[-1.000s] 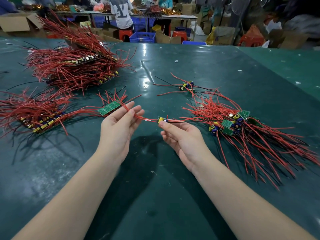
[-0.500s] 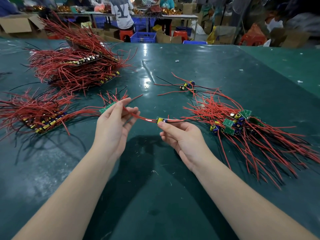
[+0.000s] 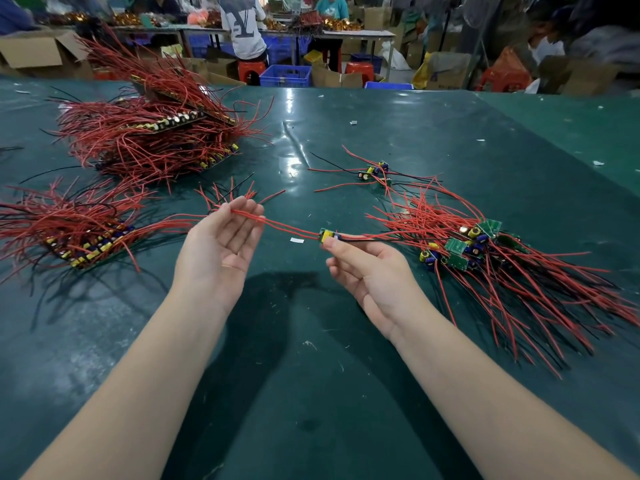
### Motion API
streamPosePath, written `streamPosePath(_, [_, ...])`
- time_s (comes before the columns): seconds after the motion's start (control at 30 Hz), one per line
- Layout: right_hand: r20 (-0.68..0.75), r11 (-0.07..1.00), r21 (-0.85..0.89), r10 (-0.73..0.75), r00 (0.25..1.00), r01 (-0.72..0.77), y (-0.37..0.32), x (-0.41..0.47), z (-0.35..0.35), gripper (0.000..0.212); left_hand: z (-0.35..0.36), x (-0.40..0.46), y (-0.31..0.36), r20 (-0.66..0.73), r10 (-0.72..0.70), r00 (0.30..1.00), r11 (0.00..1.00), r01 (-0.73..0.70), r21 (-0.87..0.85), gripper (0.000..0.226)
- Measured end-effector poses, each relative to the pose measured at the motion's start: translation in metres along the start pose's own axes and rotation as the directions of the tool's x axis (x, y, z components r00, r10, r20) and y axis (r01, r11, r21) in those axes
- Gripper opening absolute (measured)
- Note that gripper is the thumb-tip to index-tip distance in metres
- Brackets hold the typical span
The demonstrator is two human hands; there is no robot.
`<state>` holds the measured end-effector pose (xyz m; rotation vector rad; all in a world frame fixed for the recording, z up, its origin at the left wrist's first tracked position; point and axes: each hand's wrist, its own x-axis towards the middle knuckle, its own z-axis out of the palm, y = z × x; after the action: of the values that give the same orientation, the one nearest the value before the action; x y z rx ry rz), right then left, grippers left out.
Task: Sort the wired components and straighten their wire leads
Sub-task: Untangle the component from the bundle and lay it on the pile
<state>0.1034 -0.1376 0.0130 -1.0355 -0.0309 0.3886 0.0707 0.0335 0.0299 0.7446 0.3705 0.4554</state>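
Glossy green table (image 3: 346, 358); behind it cardboard boxes (image 3: 31, 51), blue crates (image 3: 285, 76), red stools (image 3: 251, 69).

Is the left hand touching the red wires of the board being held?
Touching: head view shows the red wires lying across the left hand's fingers.

— What's the right hand (image 3: 372, 271) holding?
— It pinches a small component (image 3: 327, 235); its red leads (image 3: 284, 224) run across the left hand (image 3: 221, 247), palm up, fingers seemingly relaxed.
— Around them?
— Red-wired piles (image 3: 502, 258) on the green table (image 3: 311, 358).
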Motion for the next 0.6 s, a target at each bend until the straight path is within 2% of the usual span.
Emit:
streamPosePath(0.13, [0.014,0.999,0.045,0.025,1.000,-0.026,-0.004,0.001,-0.001,0.002,0.003,-0.002,0.001,-0.007,-0.082,0.997,0.991,0.081,-0.103,0.020])
streamPosePath(0.3, [0.054,0.994,0.081,0.072,0.996,-0.076,-0.006,-0.001,-0.001,0.011,0.005,-0.004,-0.001,-0.023,-0.118,0.993,0.980,0.113,-0.165,0.020])
streamPosePath(0.4, [0.022,0.997,0.070,0.032,0.999,-0.034,-0.007,-0.003,-0.002,0.019,0.005,-0.002,-0.002,-0.007,-0.057,0.998,0.993,0.056,-0.105,0.019])
streamPosePath(0.5, [-0.030,0.998,0.064,-0.001,1.000,0.003,-0.009,-0.006,-0.002,0.011,0.005,-0.002,-0.008,0.033,-0.003,0.999,1.000,0.003,-0.014,0.021])
streamPosePath(0.6, [-0.109,0.993,0.097,-0.053,0.993,0.064,-0.013,-0.007,-0.001,0.011,0.005,-0.002,-0.007,0.042,-0.017,0.999,1.000,0.017,0.010,0.025])
